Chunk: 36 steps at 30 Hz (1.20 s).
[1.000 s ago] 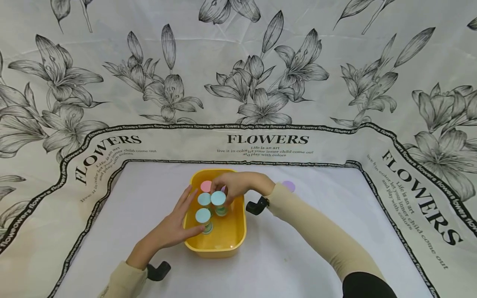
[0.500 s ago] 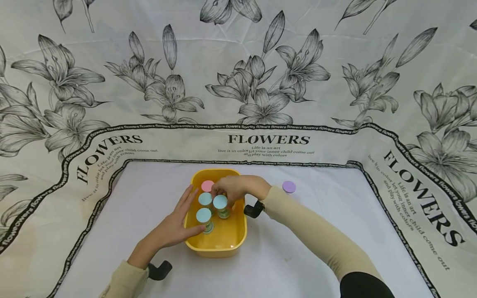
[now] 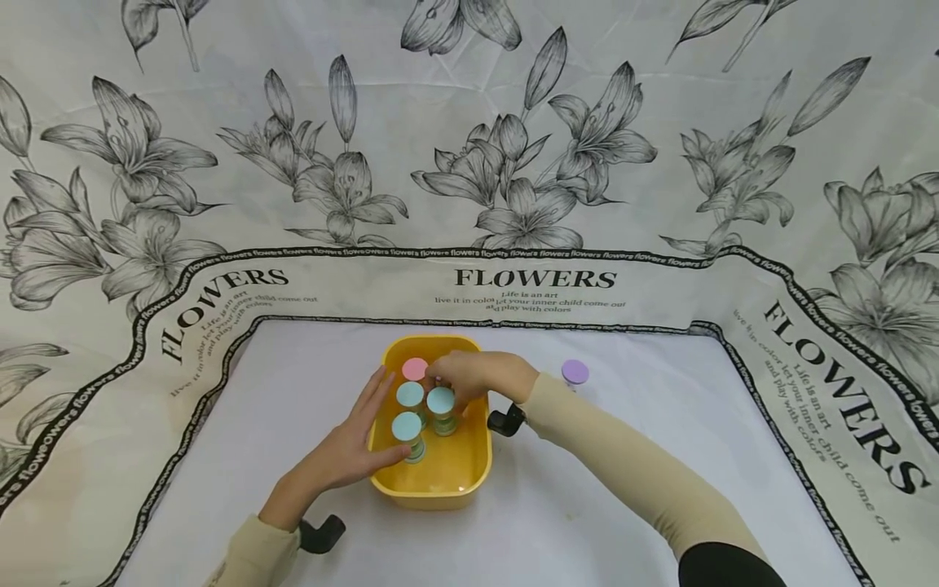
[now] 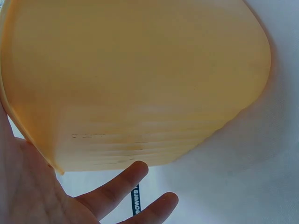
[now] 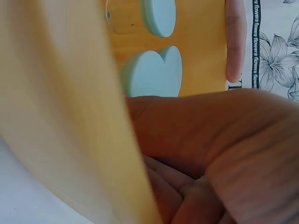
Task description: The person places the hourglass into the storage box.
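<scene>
A yellow tub (image 3: pixel 469 489) with rounded corners stands on the table in the head view. Three small clear jars with teal lids (image 3: pixel 410 395) and one with a pink lid (image 3: pixel 414 369) are inside. My left hand (image 3: pixel 345 448) rests on the tub's left side, fingers straight along the rim; the thumb tip reaches the front teal-lidded jar (image 3: pixel 407 426). From the left wrist, two fingers (image 4: pixel 154 207) stick out below the tub wall (image 4: pixel 140 70). My right hand (image 3: pixel 469 375) is inside the tub, behind another teal-lidded jar (image 3: pixel 441 401). Its fingertips are hidden, so I cannot tell what it holds.
A jar with a purple lid (image 3: pixel 575 372) stands on the white tablecloth (image 3: pixel 623 391), right of the tub and near the right forearm (image 3: pixel 609 448). Behind rises a cloth backdrop (image 3: pixel 499 163) with printed flowers.
My right hand has shifted off the teal-lidded jar nearest it and sits lower behind that jar. The purple lid seen under its fingers earlier is now covered. My left hand stays put.
</scene>
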Tool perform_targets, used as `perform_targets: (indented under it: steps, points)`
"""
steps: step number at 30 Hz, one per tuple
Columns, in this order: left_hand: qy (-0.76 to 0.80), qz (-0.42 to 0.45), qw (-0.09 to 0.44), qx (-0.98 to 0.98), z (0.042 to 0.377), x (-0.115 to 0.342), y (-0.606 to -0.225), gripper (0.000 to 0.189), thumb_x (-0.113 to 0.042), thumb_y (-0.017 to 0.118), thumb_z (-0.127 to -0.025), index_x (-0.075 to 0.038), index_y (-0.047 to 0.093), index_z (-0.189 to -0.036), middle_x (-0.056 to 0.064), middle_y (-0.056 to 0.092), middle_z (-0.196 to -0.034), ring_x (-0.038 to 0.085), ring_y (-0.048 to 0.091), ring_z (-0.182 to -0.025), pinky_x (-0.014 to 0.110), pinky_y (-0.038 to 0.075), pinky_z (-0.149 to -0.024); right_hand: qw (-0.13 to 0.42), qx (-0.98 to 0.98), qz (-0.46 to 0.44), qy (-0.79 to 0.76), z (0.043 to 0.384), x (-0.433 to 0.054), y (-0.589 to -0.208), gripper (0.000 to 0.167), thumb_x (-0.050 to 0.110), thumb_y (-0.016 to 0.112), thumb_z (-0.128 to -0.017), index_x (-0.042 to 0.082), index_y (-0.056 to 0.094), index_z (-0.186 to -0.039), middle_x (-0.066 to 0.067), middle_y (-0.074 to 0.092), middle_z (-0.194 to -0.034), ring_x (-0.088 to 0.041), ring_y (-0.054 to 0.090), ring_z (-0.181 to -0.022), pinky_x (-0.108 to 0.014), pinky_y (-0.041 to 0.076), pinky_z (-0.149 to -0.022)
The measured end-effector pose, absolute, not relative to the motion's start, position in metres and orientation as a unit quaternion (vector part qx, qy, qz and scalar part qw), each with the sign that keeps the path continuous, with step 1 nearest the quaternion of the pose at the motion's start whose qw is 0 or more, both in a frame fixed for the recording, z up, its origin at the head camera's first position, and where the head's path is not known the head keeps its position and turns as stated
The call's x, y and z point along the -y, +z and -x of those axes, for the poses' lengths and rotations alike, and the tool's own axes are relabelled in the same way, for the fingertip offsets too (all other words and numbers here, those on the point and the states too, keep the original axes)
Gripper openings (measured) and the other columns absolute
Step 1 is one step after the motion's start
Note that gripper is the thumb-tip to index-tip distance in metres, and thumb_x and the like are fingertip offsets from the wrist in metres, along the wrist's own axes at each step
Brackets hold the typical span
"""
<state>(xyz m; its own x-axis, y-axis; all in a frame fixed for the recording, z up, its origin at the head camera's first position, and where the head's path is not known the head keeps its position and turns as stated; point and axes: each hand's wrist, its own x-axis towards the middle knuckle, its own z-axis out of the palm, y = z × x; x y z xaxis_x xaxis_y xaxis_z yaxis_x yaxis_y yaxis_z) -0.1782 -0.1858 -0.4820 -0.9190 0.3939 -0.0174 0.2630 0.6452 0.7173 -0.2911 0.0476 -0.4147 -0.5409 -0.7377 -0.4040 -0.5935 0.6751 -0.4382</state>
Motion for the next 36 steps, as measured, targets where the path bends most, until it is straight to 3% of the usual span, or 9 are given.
perform_targets:
  steps: [10,18,26,36]
  points:
    - [0.382,-0.185,0.086,-0.901,0.179,0.184,-0.482,0.108,-0.061,0.072,-0.087,-0.027,0.008,-0.167,-0.003,-0.007,-0.175,0.041,0.020,-0.157,0.074,0.034,-0.112,0.289,-0.872,0.372,-0.134,0.292,-0.053,-0.412,0.041,0.000,0.086,-0.080,0.013,0.071,-0.115,-0.002,0.072,-0.114,-0.017,0.067,-0.103,-0.030,0.058,-0.093]
    - [0.386,-0.180,0.093,-0.900,0.177,0.185,-0.482,0.108,-0.060,0.072,-0.088,-0.029,0.006,-0.167,-0.001,-0.008,-0.175,0.044,0.020,-0.157,0.076,0.035,-0.110,0.291,-0.867,0.357,-0.191,0.293,-0.069,-0.398,0.037,0.012,0.081,-0.089,0.007,0.069,-0.124,-0.009,0.074,-0.119,-0.021,0.070,-0.110,-0.030,0.060,-0.089]
    - [0.391,-0.176,0.094,-0.899,0.178,0.184,-0.483,0.108,-0.060,0.072,-0.087,-0.030,0.006,-0.167,0.000,-0.009,-0.175,0.044,0.018,-0.157,0.076,0.034,-0.110,0.182,-0.868,0.360,-0.290,0.291,-0.114,-0.379,0.037,0.023,0.072,-0.097,0.001,0.066,-0.127,-0.015,0.072,-0.123,-0.024,0.071,-0.109,-0.032,0.060,-0.093]
    - [0.398,-0.186,0.080,-0.895,0.177,0.185,-0.485,0.107,-0.055,0.074,-0.088,-0.027,0.007,-0.167,0.002,-0.008,-0.175,0.045,0.017,-0.157,0.077,0.034,-0.110,0.056,-0.898,0.232,-0.370,0.280,-0.186,-0.393,0.035,0.029,0.070,-0.099,0.012,0.065,-0.129,-0.009,0.070,-0.126,-0.028,0.066,-0.120,-0.047,0.057,-0.102]
